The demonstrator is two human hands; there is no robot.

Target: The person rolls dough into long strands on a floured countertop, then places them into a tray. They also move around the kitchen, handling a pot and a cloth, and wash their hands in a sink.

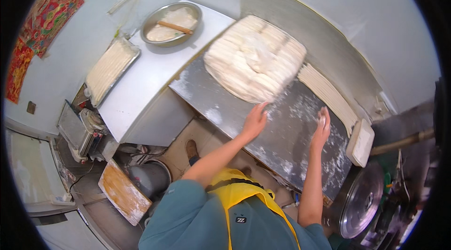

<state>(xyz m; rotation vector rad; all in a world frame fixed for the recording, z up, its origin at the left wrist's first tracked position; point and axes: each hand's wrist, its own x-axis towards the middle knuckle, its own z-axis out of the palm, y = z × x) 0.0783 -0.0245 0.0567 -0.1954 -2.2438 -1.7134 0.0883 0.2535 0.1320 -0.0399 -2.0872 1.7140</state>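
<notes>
My left hand (255, 119) hovers at the near edge of a large tray of dough strips (232, 63) under clear plastic, its fingertips close to or touching that edge; I cannot tell which. Nothing is in it. My right hand (321, 126) is raised over the floured dark worktop (282, 137), fingers upward, flour on them, holding nothing. To its right, a row of long dough strips (327, 91) lies along the back of the worktop. A white rectangular container (360, 142) stands at the near end of that row.
A metal basin (147, 37) with dough and a rolling pin (175, 27) stands on a white counter (141, 88), beside a wrapped tray of dough strips (111, 70). A large lidded pot (363, 200) is at right. A floured wooden board (123, 193) leans by a bucket (149, 177).
</notes>
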